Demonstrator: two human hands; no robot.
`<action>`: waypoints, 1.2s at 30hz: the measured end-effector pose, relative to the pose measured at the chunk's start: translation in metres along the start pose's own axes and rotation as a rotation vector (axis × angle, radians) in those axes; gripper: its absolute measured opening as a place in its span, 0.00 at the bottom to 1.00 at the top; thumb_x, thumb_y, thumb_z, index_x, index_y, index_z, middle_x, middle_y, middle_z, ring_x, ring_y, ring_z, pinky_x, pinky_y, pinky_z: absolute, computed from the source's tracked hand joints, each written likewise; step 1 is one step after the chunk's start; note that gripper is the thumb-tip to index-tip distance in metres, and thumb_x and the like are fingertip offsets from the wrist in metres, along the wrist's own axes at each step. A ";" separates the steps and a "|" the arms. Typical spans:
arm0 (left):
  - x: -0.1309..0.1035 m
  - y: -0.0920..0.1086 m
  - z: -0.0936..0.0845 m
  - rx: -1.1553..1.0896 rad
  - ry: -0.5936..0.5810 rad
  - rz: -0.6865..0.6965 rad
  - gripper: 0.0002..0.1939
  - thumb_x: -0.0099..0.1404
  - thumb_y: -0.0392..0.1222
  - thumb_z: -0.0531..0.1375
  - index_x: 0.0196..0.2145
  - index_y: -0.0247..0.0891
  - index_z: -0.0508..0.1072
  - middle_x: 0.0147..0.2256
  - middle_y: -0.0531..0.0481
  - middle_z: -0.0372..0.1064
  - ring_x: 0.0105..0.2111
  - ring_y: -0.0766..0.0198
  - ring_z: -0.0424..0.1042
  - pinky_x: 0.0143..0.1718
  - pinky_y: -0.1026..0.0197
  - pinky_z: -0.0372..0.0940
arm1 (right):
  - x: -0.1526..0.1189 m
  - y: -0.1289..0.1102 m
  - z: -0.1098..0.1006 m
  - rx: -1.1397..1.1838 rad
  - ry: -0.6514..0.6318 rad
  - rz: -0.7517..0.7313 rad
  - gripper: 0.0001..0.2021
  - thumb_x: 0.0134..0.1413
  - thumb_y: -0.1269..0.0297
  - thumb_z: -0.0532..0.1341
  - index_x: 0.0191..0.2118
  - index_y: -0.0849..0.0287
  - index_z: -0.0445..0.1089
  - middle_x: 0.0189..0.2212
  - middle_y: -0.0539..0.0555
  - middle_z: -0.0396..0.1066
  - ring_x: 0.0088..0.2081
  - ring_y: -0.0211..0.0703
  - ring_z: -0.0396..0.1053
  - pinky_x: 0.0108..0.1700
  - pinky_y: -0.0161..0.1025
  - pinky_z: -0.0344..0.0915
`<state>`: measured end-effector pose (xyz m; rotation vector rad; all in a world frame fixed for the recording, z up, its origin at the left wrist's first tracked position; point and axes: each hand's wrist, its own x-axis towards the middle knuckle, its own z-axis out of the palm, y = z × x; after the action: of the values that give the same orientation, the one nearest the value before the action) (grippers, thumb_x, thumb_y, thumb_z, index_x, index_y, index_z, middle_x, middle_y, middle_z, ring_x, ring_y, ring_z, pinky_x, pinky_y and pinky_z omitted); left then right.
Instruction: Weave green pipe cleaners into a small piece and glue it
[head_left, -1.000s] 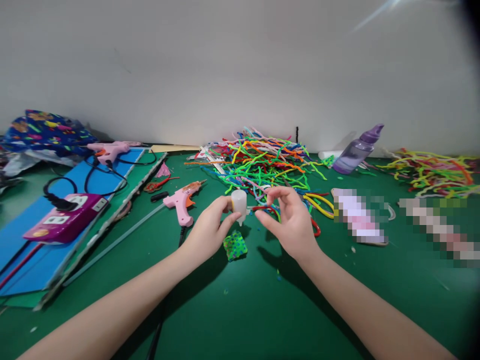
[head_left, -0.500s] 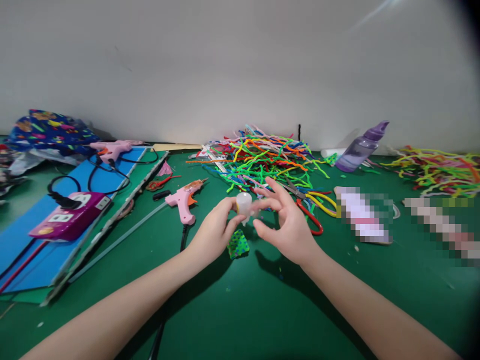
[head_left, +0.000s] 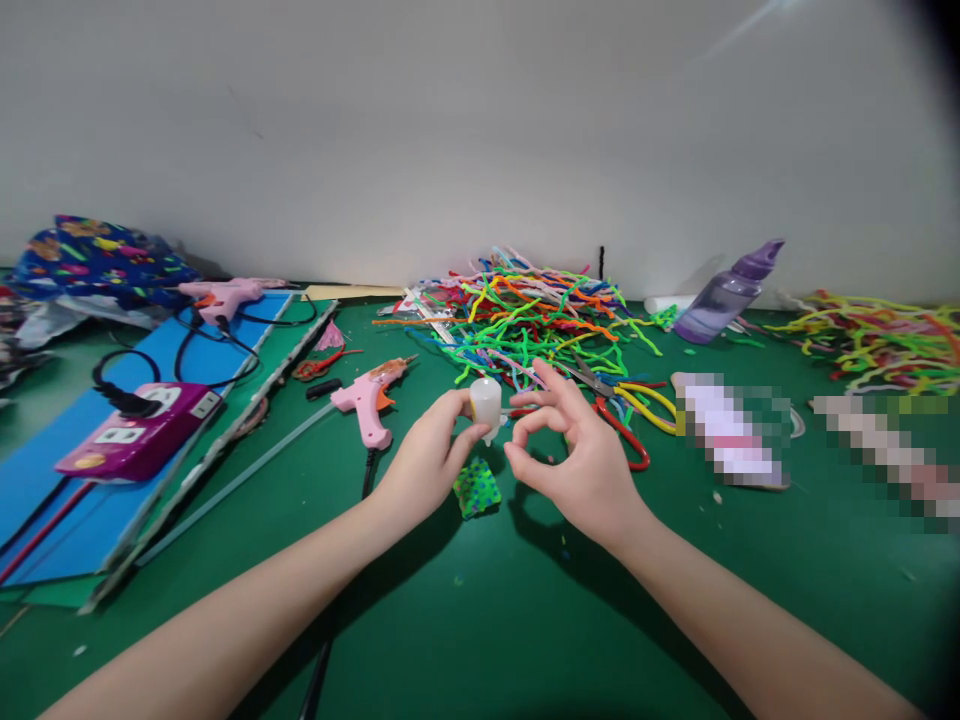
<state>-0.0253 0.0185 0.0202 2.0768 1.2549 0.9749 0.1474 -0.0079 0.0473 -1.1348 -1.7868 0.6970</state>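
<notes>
Pinched between the thumb and fingers of my left hand [head_left: 427, 445] is a small whitish, translucent cylinder [head_left: 486, 402], with drips at its lower end. My right hand [head_left: 577, 455] is just to the right, apart from the cylinder. Its thumb and forefinger meet in a pinch, the other fingers raised; anything between the tips is too small to make out. Below the cylinder lies a green foam piece with blue specks [head_left: 478, 487]. A pink glue gun [head_left: 370, 400] with a long glue stick rests left of my left hand. Scissors with yellow and red handles [head_left: 626, 410] lie beyond my right hand.
A heap of coloured pipe cleaners [head_left: 525, 310] lies against the wall, another bundle [head_left: 885, 335] at right. A purple water bottle [head_left: 724, 295] leans there. At left, a purple power strip [head_left: 139, 435] sits on a blue board [head_left: 60, 500], with a second pink glue gun [head_left: 225, 297] behind.
My right hand has drawn slightly away from the whitish cylinder, and its thumb and forefinger have come together. My left hand keeps its hold on the cylinder.
</notes>
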 end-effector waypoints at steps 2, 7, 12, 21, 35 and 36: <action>0.000 0.001 0.000 -0.013 -0.020 0.012 0.08 0.66 0.38 0.52 0.42 0.36 0.65 0.39 0.47 0.67 0.40 0.61 0.66 0.42 0.58 0.61 | 0.000 0.003 0.001 -0.002 -0.006 0.007 0.40 0.46 0.71 0.63 0.64 0.50 0.44 0.32 0.47 0.72 0.53 0.47 0.64 0.62 0.60 0.42; 0.002 -0.001 -0.001 -0.022 -0.010 -0.065 0.09 0.66 0.39 0.51 0.42 0.35 0.66 0.37 0.47 0.68 0.38 0.61 0.67 0.41 0.57 0.63 | 0.003 0.012 -0.001 0.034 0.169 0.039 0.33 0.45 0.65 0.66 0.58 0.53 0.55 0.32 0.49 0.70 0.45 0.46 0.68 0.57 0.52 0.56; 0.000 0.001 0.001 -0.173 -0.059 -0.039 0.18 0.67 0.38 0.50 0.54 0.37 0.58 0.45 0.45 0.68 0.45 0.60 0.68 0.48 0.55 0.62 | 0.011 0.024 -0.005 0.056 -0.001 0.101 0.12 0.51 0.63 0.62 0.43 0.55 0.69 0.40 0.53 0.73 0.44 0.46 0.70 0.49 0.47 0.64; -0.001 0.004 0.004 -0.318 -0.118 -0.087 0.16 0.66 0.40 0.52 0.51 0.37 0.60 0.47 0.44 0.67 0.46 0.60 0.68 0.48 0.54 0.64 | 0.008 0.026 -0.004 0.023 -0.026 0.166 0.04 0.49 0.63 0.63 0.30 0.56 0.70 0.31 0.51 0.73 0.40 0.46 0.71 0.46 0.47 0.64; 0.001 0.006 0.004 -0.659 -0.159 -0.146 0.17 0.66 0.39 0.52 0.52 0.37 0.60 0.48 0.44 0.67 0.48 0.58 0.68 0.51 0.53 0.62 | 0.013 0.018 -0.012 0.290 -0.036 0.180 0.10 0.48 0.67 0.62 0.20 0.58 0.63 0.50 0.54 0.65 0.55 0.49 0.61 0.56 0.49 0.55; 0.001 0.006 0.004 -0.664 -0.171 -0.140 0.16 0.66 0.39 0.52 0.52 0.37 0.60 0.47 0.44 0.68 0.47 0.59 0.68 0.50 0.53 0.63 | 0.014 0.018 -0.013 0.287 -0.055 0.180 0.09 0.48 0.67 0.62 0.20 0.58 0.64 0.52 0.54 0.64 0.56 0.49 0.60 0.57 0.49 0.54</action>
<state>-0.0185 0.0161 0.0226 1.4964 0.8239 0.9599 0.1635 0.0123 0.0436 -1.0962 -1.5795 1.0644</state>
